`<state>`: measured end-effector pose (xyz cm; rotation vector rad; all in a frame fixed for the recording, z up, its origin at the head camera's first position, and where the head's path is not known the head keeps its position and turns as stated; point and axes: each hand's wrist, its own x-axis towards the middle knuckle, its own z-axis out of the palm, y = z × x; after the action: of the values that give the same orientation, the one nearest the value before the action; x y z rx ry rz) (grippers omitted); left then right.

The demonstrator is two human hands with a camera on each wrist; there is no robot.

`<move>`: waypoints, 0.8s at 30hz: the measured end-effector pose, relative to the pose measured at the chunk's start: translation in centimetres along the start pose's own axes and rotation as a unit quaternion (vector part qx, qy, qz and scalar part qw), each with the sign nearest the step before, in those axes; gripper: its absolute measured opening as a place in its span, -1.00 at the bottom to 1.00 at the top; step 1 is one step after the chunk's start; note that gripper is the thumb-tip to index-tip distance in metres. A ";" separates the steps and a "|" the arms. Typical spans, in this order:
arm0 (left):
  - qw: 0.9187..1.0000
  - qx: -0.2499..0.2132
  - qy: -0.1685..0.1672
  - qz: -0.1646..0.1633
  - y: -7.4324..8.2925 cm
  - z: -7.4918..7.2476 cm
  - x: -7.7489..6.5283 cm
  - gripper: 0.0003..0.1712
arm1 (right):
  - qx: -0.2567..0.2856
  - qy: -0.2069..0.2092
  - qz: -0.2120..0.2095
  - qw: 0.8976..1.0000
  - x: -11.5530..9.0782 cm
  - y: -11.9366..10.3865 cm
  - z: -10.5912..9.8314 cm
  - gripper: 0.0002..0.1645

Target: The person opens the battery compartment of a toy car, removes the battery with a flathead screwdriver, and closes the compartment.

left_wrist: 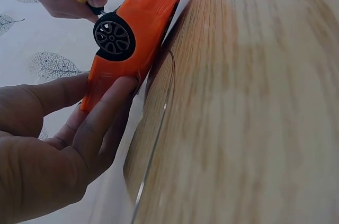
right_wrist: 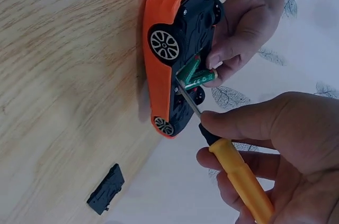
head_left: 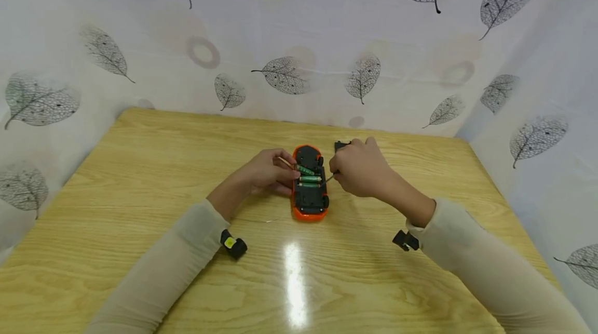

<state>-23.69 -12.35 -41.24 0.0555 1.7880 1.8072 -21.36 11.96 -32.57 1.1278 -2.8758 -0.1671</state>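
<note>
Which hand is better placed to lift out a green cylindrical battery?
Probably the left hand: its thumb is close to the green cylindrical batteries in the orange plastic toy car. The right hand is occupied, gripping the yellow-handled metal screwdriver.

Orange toy car upside down, three green batteries exposed
One battery sits askew; the left hand grips the car's side; the right hand holds a yellow-handled screwdriver, tip at the batteries; a black cover plate lies apart.

Upturned toy car on table between hands, batteries in it, panel to its right
</note>
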 end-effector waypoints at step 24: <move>1.000 0.009 -0.004 0.004 0.1 -0.5 -0.3 -0.56 | 0.284 0.053 0.014 0.957 -2.5 4.2 5.3 -0.89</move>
<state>-23.72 -12.91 -41.09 0.0765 1.8010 1.7955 -22.81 17.21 -37.34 1.1061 -2.9127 0.7421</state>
